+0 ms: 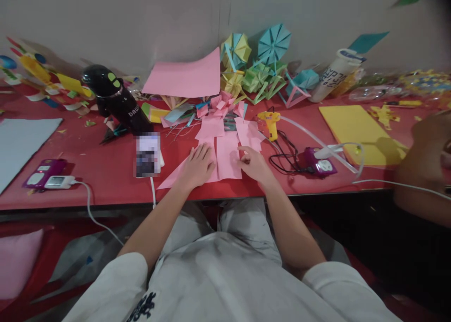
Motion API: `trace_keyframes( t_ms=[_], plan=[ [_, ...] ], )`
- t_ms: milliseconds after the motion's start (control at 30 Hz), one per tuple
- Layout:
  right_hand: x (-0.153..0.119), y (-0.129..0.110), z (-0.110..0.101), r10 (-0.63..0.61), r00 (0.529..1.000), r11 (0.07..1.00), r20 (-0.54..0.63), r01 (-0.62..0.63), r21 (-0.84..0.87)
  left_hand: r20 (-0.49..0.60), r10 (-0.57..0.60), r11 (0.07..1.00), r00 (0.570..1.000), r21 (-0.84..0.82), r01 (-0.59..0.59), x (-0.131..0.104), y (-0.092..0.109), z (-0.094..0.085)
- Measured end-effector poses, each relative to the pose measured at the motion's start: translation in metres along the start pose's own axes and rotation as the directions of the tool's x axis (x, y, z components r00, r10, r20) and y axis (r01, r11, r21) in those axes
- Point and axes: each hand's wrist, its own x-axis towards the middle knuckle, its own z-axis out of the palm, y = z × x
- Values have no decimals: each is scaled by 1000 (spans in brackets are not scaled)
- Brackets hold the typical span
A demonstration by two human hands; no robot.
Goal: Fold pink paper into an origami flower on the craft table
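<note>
My left hand (199, 166) lies flat, fingers together, on pink paper pieces at the table's front edge. Beneath it a pink sheet (171, 179) runs out to a slanted point. Beside that hand is an upright pink rectangle (227, 167). My right hand (255, 166) rests at this rectangle's right edge, its fingers bent and apart, with nothing visibly gripped. Further back lie more pink pieces (248, 129) and a small patterned dark piece (230, 122). Behind them is a heap of folded pink paper (221, 105).
A yellow glue gun (270, 123) with a cord lies right, near a purple power socket (319, 164). Left are a phone (148, 155) and a black bottle (118, 99). Folded paper umbrellas (275, 44) stand behind. Yellow sheets (359, 134) lie near another person's arm (423, 172).
</note>
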Motion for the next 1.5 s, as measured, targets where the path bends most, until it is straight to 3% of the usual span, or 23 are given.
trace_keyframes(
  t_ms=[867,967,1100,1200,1333,1500],
  plan=[
    [-8,5,-1,29,999,998,-25,-28,61,-11,-12,1000,1000,-22,12,1,-3,-1],
    [-11,1,-2,63,998,994,3,-63,89,-28,-9,1000,1000,-14,8,2,-3,-1],
    [-14,-10,-2,179,977,937,119,-207,283,-48,4,1000,999,-1,-4,2,-3,-1],
    [-16,-17,-2,234,963,890,135,-268,368,-55,3,1000,998,1,-3,2,-3,0],
    [-16,-17,-3,209,965,884,157,-255,391,-48,-3,1000,999,-5,3,2,-4,0],
    [-16,-7,-4,184,973,932,137,-217,291,-33,4,1000,999,-15,-5,2,-4,-2]
  ],
)
